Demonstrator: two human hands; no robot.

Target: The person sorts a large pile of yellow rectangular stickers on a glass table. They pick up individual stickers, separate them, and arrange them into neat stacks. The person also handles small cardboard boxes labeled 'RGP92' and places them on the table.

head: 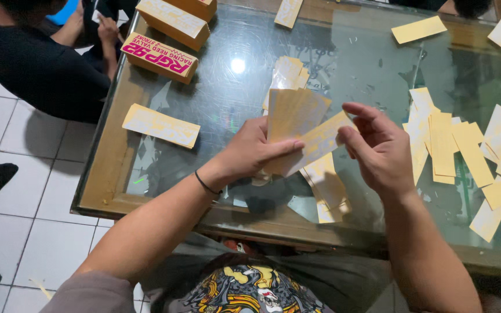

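Observation:
My left hand (249,152) grips a fanned stack of yellow paper strips (294,113) above the glass table, thumb pressed across the front one. My right hand (378,148) pinches the right end of the lowest strip (320,142) between thumb and fingers. Under the hands more yellow strips (327,188) lie on the glass, and a small pile (289,72) sits just beyond the held stack.
A wood-framed glass table (111,156) carries a scattered heap of strips (465,150) at right, one flat strip (160,126) at left, and yellow boxes with pink print (159,57) at the far left corner. Another person in black (36,64) sits at upper left on the tiled floor.

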